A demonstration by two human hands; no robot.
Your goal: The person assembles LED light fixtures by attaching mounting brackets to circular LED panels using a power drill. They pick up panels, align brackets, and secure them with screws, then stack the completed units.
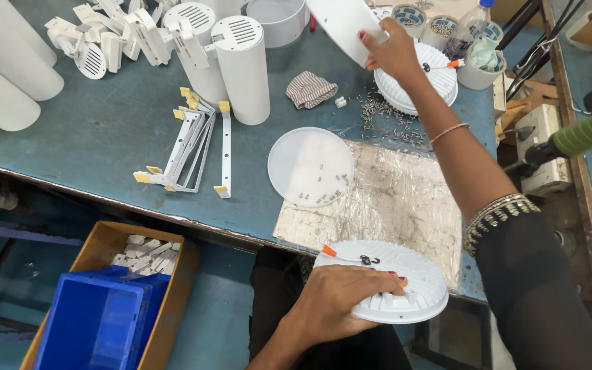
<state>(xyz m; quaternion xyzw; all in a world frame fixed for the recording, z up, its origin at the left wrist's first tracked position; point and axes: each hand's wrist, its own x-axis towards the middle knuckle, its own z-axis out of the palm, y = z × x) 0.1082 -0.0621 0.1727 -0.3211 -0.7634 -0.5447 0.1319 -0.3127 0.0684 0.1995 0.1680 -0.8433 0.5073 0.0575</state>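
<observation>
White round light housing (395, 284) lies flat, ribbed back up, at the bench's near edge, left hand (340, 301) clasping its rim. Right hand (393, 51) grips a tilted white disc cover (340, 24) above a second housing (426, 85).

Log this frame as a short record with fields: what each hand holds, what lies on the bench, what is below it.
left hand: grips a round white ribbed housing at the bench's near edge
right hand: stretched far across, holding a flat white disc over a second ribbed housing
bench: blue top; white round lid with small screws in it; loose screws; white brackets; white cylinders
below: blue bin in a cardboard box
</observation>
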